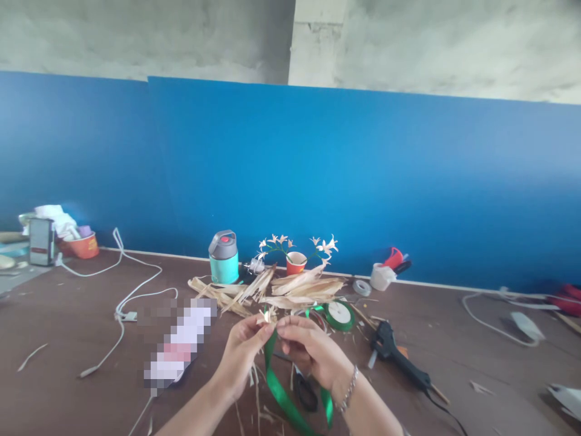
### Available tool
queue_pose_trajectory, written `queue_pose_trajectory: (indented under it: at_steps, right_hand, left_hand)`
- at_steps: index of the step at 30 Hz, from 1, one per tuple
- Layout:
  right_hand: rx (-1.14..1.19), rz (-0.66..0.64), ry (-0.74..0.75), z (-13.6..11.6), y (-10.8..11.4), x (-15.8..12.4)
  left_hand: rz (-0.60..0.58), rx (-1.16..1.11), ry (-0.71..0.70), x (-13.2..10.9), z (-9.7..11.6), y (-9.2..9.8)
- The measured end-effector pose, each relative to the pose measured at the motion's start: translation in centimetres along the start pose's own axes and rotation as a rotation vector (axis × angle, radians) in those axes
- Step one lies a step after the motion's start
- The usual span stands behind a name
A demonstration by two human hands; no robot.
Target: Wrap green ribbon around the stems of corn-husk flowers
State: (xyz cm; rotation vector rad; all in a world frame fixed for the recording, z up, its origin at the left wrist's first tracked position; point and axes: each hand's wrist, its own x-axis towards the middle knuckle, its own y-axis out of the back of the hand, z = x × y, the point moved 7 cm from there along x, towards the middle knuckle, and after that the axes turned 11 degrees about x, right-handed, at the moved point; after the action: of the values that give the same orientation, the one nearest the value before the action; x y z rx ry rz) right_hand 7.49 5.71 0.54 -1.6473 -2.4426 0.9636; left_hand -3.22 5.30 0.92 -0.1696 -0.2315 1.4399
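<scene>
My left hand [242,351] pinches a small cream husk flower [267,317] between thumb and fingers. Close against it, my right hand [315,348] has its thumb and forefinger pressed together at the end of a green ribbon [282,396]. The ribbon hangs down in a loop below both hands and passes under the right wrist. Exactly how it meets the flower is hidden by the fingers. Beneath the hands lie black-handled scissors [305,390], partly covered. A ribbon spool [340,315] rests just beyond the right hand.
Dried corn husks [308,287] are piled ahead, before an orange paper cup [296,263] with flower sprays. A turquoise flask [224,260] stands left of it. At right lie a black glue gun [394,354] and a white cup of tools [382,276]. White cables [136,297] cross the left.
</scene>
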Motion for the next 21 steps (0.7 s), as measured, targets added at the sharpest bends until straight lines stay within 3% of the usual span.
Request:
queue_pose_trajectory:
  at_steps: [5,10,21]
  right_hand:
    - [-0.152,0.127,0.237,-1.6,-0.4,-0.6]
    - [-0.334,0.163,0.404,-2.3,-0.6,-0.7]
    - [-0.517,0.223,0.517,-2.4,-0.8,-1.1]
  left_hand:
    - [0.051,-0.07,0.045,0.0,-1.2,0.2]
    - [0.07,-0.162,0.099,-0.1,-1.7,-0.1]
    - [0.087,-0.241,0.117,-0.2,-1.4,-0.2]
